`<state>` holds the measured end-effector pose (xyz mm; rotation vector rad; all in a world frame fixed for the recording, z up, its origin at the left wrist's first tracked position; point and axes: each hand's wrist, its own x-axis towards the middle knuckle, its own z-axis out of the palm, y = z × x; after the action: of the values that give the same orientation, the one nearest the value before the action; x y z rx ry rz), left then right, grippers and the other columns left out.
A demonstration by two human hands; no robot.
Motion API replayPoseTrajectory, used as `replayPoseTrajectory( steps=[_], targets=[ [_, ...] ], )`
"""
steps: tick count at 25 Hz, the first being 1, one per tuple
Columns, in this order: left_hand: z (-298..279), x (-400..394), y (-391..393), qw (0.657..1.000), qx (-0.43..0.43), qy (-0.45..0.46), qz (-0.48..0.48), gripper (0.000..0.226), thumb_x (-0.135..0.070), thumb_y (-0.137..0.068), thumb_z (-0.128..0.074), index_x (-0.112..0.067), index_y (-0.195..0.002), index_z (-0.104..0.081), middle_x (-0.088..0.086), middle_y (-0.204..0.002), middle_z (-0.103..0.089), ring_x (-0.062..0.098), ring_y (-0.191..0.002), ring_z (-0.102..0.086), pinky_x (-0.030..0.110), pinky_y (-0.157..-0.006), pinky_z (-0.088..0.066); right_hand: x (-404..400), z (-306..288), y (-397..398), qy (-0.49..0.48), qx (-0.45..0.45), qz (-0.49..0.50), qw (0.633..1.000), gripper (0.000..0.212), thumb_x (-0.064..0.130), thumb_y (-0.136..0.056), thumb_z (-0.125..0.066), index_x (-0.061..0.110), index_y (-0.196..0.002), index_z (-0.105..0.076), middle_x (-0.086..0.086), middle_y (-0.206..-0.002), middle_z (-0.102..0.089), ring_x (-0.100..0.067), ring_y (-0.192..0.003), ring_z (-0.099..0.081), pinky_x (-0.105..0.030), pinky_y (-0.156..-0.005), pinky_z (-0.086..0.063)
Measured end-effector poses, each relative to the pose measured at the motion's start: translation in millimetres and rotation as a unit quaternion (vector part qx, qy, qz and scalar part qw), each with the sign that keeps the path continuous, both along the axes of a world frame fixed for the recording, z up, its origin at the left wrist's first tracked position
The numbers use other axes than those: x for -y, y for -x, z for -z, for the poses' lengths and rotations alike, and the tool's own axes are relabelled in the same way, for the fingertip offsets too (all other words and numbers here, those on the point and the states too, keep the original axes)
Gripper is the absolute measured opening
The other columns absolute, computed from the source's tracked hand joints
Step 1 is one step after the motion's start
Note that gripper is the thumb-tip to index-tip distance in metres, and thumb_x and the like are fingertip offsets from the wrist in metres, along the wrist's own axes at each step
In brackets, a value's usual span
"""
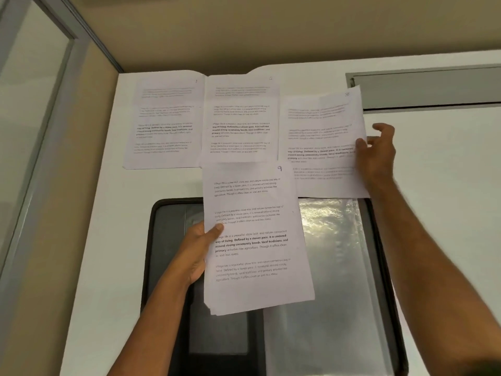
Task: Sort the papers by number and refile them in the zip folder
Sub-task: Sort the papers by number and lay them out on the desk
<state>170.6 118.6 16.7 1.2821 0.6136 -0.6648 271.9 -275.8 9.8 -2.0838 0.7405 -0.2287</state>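
Note:
My left hand (pixel 199 249) grips a stack of printed papers (pixel 257 240) by its left edge, thumb on top; the top sheet bears a handwritten 9. Under the stack lies the black zip folder (pixel 336 267) with a clear plastic front, flat on the white table (pixel 433 172). Two sheets lie side by side at the table's far edge, the far-left sheet (pixel 165 120) and the middle sheet (pixel 241 118). My right hand (pixel 376 156) pinches the right edge of a third sheet (pixel 322 142), held to the right of those two, its near end over the folder's top.
A grey metal cable tray lid (pixel 428 88) is set into the table at the far right. A beige partition (pixel 244 31) stands behind the table. A glass panel in a grey frame (pixel 32 104) runs along the left.

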Motion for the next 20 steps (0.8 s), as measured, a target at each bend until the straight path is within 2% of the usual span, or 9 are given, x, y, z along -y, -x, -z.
replayPoseTrajectory(
  steps=[2,4,7,10,20],
  targets=[
    [0.2,1.7,-2.6,1.0,-0.002,-0.002,-0.002,0.027,-0.011,-0.102,-0.057,-0.013,-0.127,-0.066,0.011,-0.12,-0.075,0.027,-0.107,-0.073,0.04,-0.082,-0.064,-0.5,6.6,-3.9,0.106,0.005,-0.022,0.994,0.054,0.021,-0.098,-0.057,0.005,-0.147,-0.042,-0.018,-0.136,-0.056,-0.037,-0.125,-0.054,-0.04,-0.107,-0.04],
    [0.6,2.5,-4.8,1.0,-0.006,-0.006,-0.004,0.027,-0.011,-0.102,-0.056,-0.012,-0.128,-0.066,0.011,-0.121,-0.074,0.028,-0.108,-0.073,0.042,-0.085,-0.063,-21.2,17.7,4.3,0.175,0.027,-0.107,0.978,0.058,0.03,-0.101,-0.058,0.005,-0.151,-0.042,-0.019,-0.151,-0.048,-0.041,-0.138,-0.043,-0.04,-0.116,-0.031],
    [1.9,4.0,-6.7,1.0,-0.011,-0.011,0.0,0.028,-0.011,-0.103,-0.056,-0.012,-0.129,-0.065,0.011,-0.122,-0.074,0.03,-0.111,-0.072,0.046,-0.09,-0.061,-48.1,47.2,15.1,0.249,-0.082,-0.266,0.928,0.074,0.06,-0.105,-0.044,0.019,-0.164,-0.026,-0.015,-0.171,-0.021,-0.04,-0.157,-0.016,-0.051,-0.128,-0.013],
    [1.8,4.2,-8.1,1.0,-0.016,-0.013,-0.002,0.028,-0.011,-0.102,-0.056,-0.012,-0.129,-0.066,0.012,-0.121,-0.074,0.03,-0.11,-0.072,0.045,-0.088,-0.061,-40.1,59.8,5.8,0.294,-0.109,-0.3,0.901,0.081,0.072,-0.1,-0.029,0.028,-0.167,-0.016,-0.011,-0.174,-0.008,-0.038,-0.16,-0.003,-0.056,-0.128,-0.004],
    [6.0,1.3,-9.7,1.0,-0.023,-0.004,0.002,0.032,-0.012,-0.102,-0.057,-0.009,-0.133,-0.064,0.014,-0.126,-0.072,0.032,-0.114,-0.07,0.045,-0.089,-0.061,-18.7,59.6,-16.2,0.303,-0.098,-0.306,0.897,0.084,0.075,-0.097,-0.025,0.029,-0.167,-0.014,-0.01,-0.175,-0.007,-0.036,-0.161,0.0,-0.056,-0.129,-0.002]
  ],
)
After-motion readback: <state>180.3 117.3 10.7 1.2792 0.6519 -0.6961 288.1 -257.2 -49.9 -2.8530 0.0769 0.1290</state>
